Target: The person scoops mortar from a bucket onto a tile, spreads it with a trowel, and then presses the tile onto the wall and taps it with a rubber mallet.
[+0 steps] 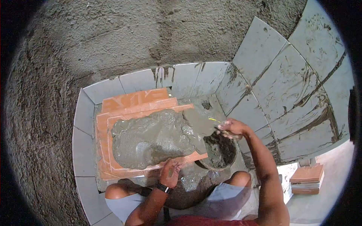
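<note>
Wet grey mortar [149, 139] lies in a thick layer on the top orange-backed tile [117, 162] of a stack. My left hand [170, 174] is at the tile's near edge, its fingers bent against the rim; whether it grips the tile is hard to tell. My right hand [230, 128] is closed round the handle of a trowel [199, 122], whose mortar-covered blade is over the right end of the tile. Below the right hand stands a round bucket [222, 150] with mortar inside, partly hidden by the blade and hand.
Grey tiles [139, 81] line the low walls around me. Larger mortar-smeared tiles [290, 90] cover the right side. Rough cement wall [113, 37] rises ahead and left. A stack of tiles [306, 179] stands at lower right. My knees [240, 179] are near the bucket.
</note>
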`<move>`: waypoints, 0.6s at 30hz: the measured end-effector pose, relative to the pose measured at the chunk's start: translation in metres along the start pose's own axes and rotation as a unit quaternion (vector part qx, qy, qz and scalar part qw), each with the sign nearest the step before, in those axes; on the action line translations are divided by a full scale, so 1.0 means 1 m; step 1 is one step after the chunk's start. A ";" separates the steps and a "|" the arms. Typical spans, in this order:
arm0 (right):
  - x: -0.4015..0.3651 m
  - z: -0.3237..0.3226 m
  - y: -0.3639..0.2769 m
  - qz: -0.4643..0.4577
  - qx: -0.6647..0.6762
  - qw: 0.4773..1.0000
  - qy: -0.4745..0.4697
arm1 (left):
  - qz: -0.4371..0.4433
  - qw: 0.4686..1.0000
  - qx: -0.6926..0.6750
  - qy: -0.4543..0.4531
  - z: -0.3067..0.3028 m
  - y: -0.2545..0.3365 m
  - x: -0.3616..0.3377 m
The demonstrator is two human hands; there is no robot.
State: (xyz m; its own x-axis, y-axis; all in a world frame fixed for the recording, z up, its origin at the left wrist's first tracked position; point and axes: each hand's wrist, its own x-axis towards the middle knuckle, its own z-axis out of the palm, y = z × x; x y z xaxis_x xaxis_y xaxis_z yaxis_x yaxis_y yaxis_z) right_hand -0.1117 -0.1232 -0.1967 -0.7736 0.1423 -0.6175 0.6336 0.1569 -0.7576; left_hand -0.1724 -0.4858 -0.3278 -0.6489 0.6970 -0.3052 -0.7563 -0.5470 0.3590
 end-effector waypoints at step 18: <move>-0.035 0.032 0.103 0.119 -0.451 0.859 0.211 | 0.007 1.000 0.008 -0.011 0.026 0.008 -0.005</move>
State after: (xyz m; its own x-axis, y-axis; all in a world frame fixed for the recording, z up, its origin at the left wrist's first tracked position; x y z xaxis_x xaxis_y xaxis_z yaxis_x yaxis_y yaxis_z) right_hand -0.0195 -0.1437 -0.2596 -0.6690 0.5873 -0.4556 0.6715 0.7403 -0.0318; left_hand -0.1732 -0.4818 -0.3006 -0.6573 0.6992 -0.2811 -0.7456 -0.5493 0.3773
